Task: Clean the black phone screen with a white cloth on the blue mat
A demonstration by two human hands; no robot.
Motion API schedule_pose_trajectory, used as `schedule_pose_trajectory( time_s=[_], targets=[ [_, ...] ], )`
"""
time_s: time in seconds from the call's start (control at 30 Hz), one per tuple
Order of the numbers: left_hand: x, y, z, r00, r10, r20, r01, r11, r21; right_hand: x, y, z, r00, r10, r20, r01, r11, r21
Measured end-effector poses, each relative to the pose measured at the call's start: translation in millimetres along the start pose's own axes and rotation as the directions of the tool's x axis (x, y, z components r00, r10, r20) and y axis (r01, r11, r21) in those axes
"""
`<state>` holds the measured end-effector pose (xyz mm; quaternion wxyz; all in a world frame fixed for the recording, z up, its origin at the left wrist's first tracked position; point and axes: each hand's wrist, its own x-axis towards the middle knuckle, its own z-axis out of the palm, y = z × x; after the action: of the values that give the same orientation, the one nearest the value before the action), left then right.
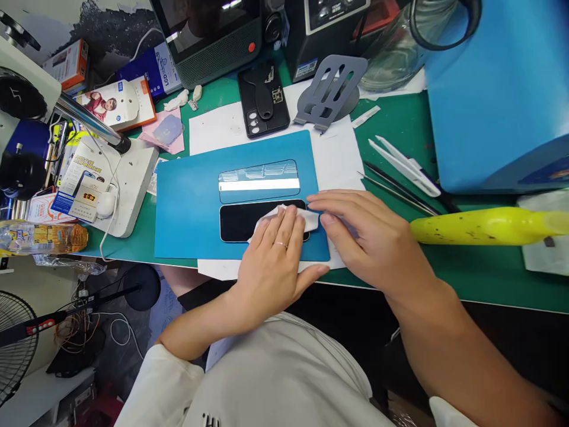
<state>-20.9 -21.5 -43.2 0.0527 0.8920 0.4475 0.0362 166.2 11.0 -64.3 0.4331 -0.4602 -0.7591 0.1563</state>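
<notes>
One L hand (pixel 271 261), fingers (pixel 274 230) flat & together, gripping nothing, presses white cloth (pixel 310 221) onto black phone (pixel 237 222), near half of blue mat (pixel 186 204). R hand (pixel 367 237), fingers half-bent, at cloth's right edge; can't tell if pinching. Counter (pixel 489 281), left end: orange-tinted bottle (pixel 66 238), contents unclear. Far right: glass jug (pixel 391 62), contents unclear. Right: yellow bottle (pixel 484 226), contents hidden.

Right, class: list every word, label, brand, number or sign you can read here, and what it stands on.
"LCD": blue box.
"TEMP": black device.
Too small or blurred to read surely: print on the orange-and-white box, phone-pictured packet and bottle.
Lettering on the shirt: cut off.
</notes>
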Motion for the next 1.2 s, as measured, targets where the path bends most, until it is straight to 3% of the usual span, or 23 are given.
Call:
schedule_pose_trajectory(
  time_s=[0.1,0.2,0.4,0.5,0.67,0.87,1.07,1.2],
  targets=[
    [13.1,-10.0,-3.6,1.0,0.011,0.007,-0.011,1.0,-0.028,0.1,0.9,-2.2,1.0,-0.007,0.007,0.007,1.0,-0.022],
    [11.0,-24.2,-9.3,1.0,0.001,0.016,0.0,0.999,-0.047,0.0,2.1,-4.1,1.0,-0.003,0.014,0.003,0.999,-0.037],
    [-24.7,-62.5,-20.5,0.99,-0.139,0.012,0.139,0.99,-0.033,0.7,1.0,-3.2,1.0,0.01,0.005,-0.01,1.0,-0.018],
    [-40.0,-70.2,-22.9,0.985,-0.173,0.002,0.173,0.985,0.009,1.3,-0.3,-2.8,1.0,-0.004,-0.001,0.004,1.0,-0.014],
    [-60.3,-62.5,-23.3,0.978,-0.205,-0.035,0.207,0.977,0.054,2.8,-0.8,-4.8,1.0,-0.02,0.016,0.02,1.0,-0.009],
    [-73.1,-46.6,-20.3,0.988,-0.157,-0.004,0.157,0.986,0.053,4.2,-2.5,-5.9,0.999,-0.018,0.047,0.018,1.0,0.001],
    [-40.6,-12.4,-4.4,0.999,0.002,-0.044,-0.001,1.0,0.01,3.5,-4.5,-6.2,1.0,0.003,0.012,-0.004,1.0,0.025],
    [-7.1,7.2,5.3,0.996,0.032,-0.088,-0.03,0.999,0.019,2.5,-3.4,-7.8,0.999,0.028,-0.041,-0.028,1.0,-0.002]
  ],
)
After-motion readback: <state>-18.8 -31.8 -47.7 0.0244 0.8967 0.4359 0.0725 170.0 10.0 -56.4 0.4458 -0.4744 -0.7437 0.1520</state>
